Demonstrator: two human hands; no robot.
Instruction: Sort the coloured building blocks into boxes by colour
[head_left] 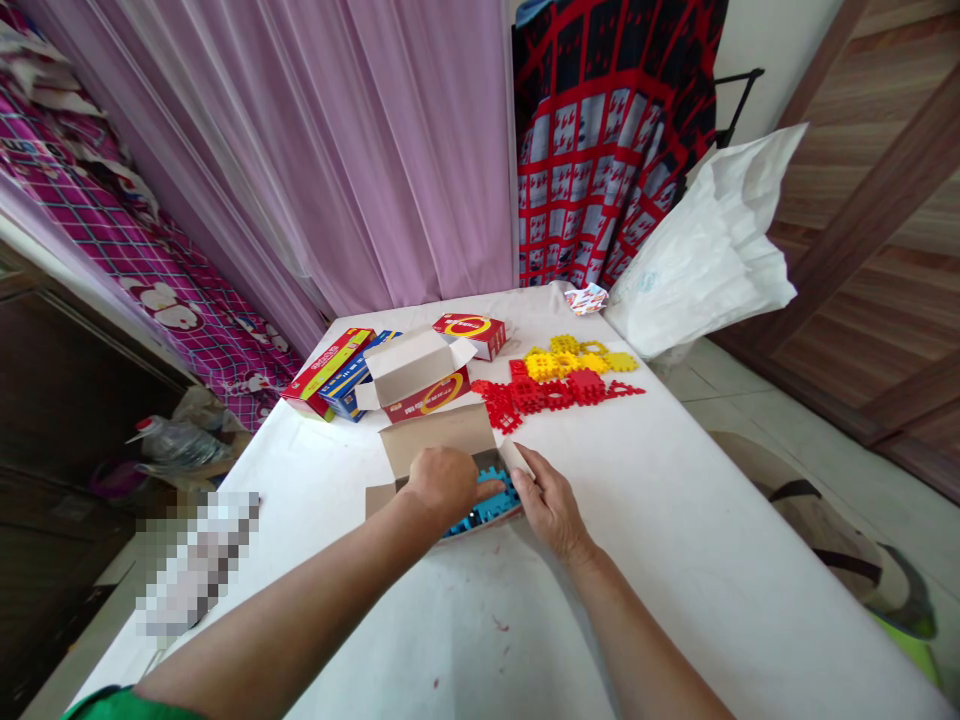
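Observation:
An open cardboard box (437, 440) lies on the table in front of me, its large flap raised and blue toothed pieces (491, 505) inside. My left hand (445, 478) reaches over it; one finger is stretched out onto the blue pieces, and the other fingers are mostly hidden. At the right end, my right hand (553, 505) grips the box by its side flap, thumb near the edge. Beyond the box lie red toothed pieces (555, 394) and yellow ones (566, 363). Another open box (420, 370) stands just behind.
A red-and-yellow box (330, 370), a blue box (360, 375) and a closed red box (472, 335) are at the back. A patterned packet (586, 299) lies near the far edge, beside a white bag (705, 250). A blurred-out object (199, 563) is at the left edge.

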